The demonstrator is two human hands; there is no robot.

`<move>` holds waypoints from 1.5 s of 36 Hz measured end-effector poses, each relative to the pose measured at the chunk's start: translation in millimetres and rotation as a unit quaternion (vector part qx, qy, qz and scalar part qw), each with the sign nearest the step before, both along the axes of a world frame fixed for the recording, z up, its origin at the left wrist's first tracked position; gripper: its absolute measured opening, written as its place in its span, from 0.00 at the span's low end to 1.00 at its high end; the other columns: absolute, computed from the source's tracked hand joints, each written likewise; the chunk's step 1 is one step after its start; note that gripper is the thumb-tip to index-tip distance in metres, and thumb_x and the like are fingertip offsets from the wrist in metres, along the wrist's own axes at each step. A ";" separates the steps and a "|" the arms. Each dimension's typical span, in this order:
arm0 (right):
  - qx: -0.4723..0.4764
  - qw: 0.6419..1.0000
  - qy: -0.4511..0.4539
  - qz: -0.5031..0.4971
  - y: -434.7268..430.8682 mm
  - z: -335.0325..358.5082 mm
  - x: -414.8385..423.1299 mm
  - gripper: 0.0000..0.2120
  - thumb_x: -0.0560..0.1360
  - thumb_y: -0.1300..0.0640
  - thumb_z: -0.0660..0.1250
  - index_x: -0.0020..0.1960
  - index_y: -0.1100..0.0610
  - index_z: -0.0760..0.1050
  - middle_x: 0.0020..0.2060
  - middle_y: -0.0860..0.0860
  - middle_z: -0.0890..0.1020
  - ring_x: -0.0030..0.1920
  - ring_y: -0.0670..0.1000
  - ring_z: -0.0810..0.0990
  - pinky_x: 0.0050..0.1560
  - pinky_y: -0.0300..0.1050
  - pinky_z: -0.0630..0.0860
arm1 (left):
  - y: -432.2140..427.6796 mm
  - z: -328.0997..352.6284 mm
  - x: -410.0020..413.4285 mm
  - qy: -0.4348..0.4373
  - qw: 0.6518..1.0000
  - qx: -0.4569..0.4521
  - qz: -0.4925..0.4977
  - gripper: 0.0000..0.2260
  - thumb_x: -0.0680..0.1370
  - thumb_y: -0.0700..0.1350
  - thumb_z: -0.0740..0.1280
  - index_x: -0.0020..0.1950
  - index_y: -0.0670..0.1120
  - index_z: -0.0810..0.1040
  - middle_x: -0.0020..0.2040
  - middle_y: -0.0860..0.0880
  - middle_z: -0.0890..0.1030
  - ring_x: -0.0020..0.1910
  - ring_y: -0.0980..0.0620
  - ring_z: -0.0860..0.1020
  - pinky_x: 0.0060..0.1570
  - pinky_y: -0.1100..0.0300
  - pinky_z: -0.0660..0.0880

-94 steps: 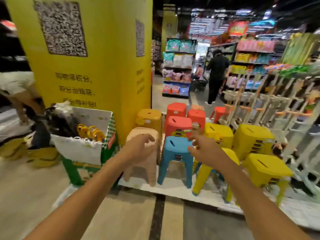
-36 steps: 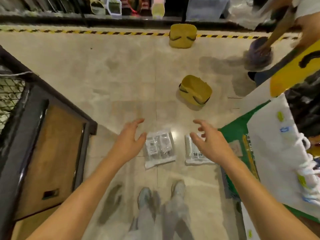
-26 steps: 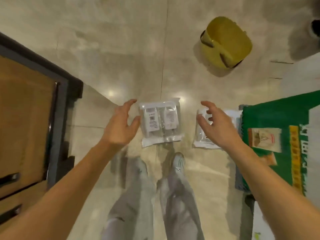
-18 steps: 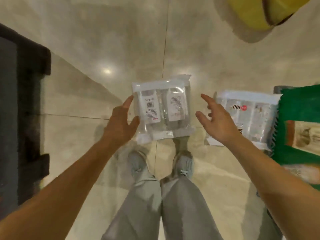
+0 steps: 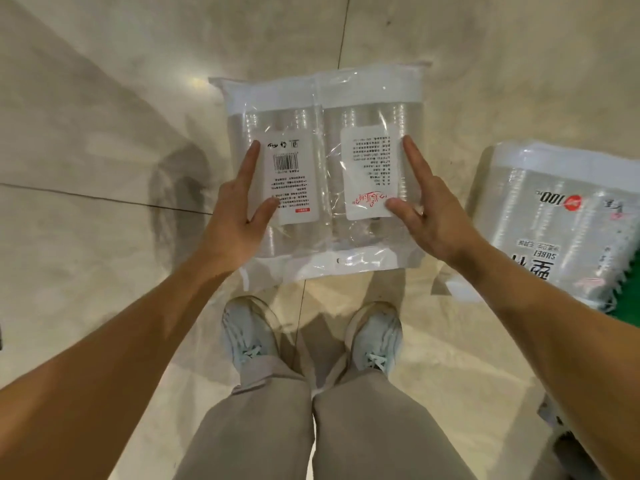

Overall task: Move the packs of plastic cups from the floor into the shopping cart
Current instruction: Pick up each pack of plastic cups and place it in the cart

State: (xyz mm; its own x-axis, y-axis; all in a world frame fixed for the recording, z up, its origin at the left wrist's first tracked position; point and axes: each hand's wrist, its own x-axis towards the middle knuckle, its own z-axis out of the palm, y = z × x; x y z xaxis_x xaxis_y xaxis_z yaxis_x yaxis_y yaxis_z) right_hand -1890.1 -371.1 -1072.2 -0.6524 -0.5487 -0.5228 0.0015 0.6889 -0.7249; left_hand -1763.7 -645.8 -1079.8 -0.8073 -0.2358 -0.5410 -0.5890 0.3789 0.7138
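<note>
Both hands now flanking one of two packs (image 5: 325, 174).

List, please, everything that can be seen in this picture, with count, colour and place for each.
pack of cups: one, clear plastic with white labels, on the floor ahead of the shoes, between both hands.
second pack of cups: one, clear with white band and printed text, on the floor at the right, partly cut off.
green item: one, green, right edge, mostly out of frame; cannot tell what it is.
floor: beige tiles with dark seams.
shoes: two, pale blue-grey, below the pack.
trousers: grey, bottom centre.
left hand: open, on the pack's left side.
right hand: open, on the pack's right side.
</note>
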 end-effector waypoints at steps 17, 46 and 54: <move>-0.035 0.985 0.155 0.073 -163.3 483.2 -90.4 0.32 0.81 0.40 0.63 0.78 0.27 0.50 0.70 0.50 0.73 0.62 0.45 0.74 0.69 0.47 0.70 | -134.8 501.9 -24.6 0.136 0.978 -0.030 0.154 0.28 0.82 0.50 0.61 0.79 0.56 0.53 0.62 0.75 0.72 0.63 0.68 0.73 0.64 0.63 0.71; -0.246 0.739 0.234 0.582 -318.7 1079.9 281.9 0.28 0.81 0.38 0.61 0.78 0.31 0.57 0.65 0.44 0.74 0.66 0.54 0.75 0.59 0.48 0.70 | 39.4 1061.8 458.6 0.193 0.699 -0.233 0.648 0.26 0.75 0.69 0.58 0.72 0.75 0.55 0.76 0.62 0.59 0.75 0.54 0.61 0.64 0.56 0.65; -0.303 0.649 0.199 0.669 -317.1 1067.3 492.5 0.28 0.78 0.36 0.63 0.76 0.29 0.59 0.76 0.47 0.71 0.72 0.53 0.73 0.71 0.52 0.70 | 126.4 1057.8 635.6 0.166 0.590 -0.273 0.741 0.26 0.77 0.66 0.59 0.74 0.68 0.58 0.75 0.61 0.63 0.69 0.59 0.66 0.56 0.67 0.67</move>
State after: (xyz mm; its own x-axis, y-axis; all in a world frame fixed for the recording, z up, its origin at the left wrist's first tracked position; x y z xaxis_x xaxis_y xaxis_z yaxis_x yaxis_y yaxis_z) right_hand -1397.7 -688.1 -4.9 0.6031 -0.7890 0.1171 -0.5740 -0.5312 -0.6232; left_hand -1128.1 -519.4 -22.0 0.4647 -0.8825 0.0726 -0.4243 -0.1499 0.8930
